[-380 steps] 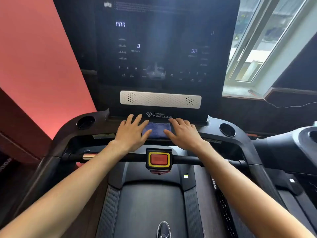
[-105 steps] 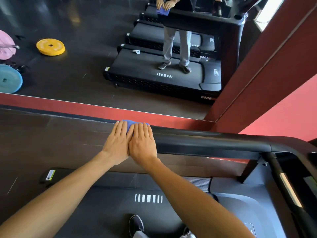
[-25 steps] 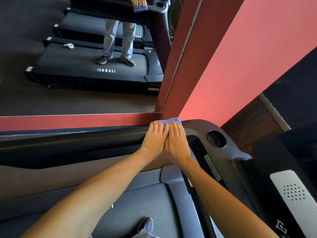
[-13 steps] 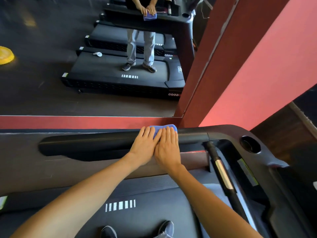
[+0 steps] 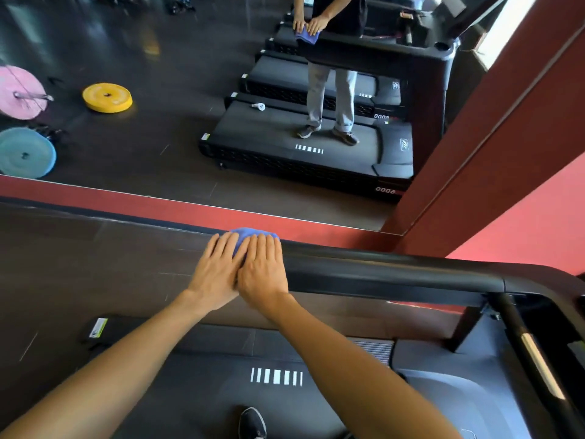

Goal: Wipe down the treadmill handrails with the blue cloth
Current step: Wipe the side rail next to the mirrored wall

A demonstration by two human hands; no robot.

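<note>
The black left handrail (image 5: 395, 274) of the treadmill runs across the view from its free end near the middle to the console frame at the right. The blue cloth (image 5: 245, 234) is draped over the rail's free end, mostly hidden under my hands. My left hand (image 5: 218, 270) and my right hand (image 5: 262, 267) lie side by side, flat, with straight fingers pressing the cloth onto the rail.
A wall mirror (image 5: 221, 106) behind the rail reflects me on the treadmill, plus yellow (image 5: 107, 97), pink and teal weight plates on the dark floor. A red wall (image 5: 522, 191) rises at the right. The treadmill belt (image 5: 275, 375) and my shoe (image 5: 251, 423) lie below.
Both hands have slid the cloth left along the handrail, away from the console end, to the rail's free end. My view has turned left with them.
</note>
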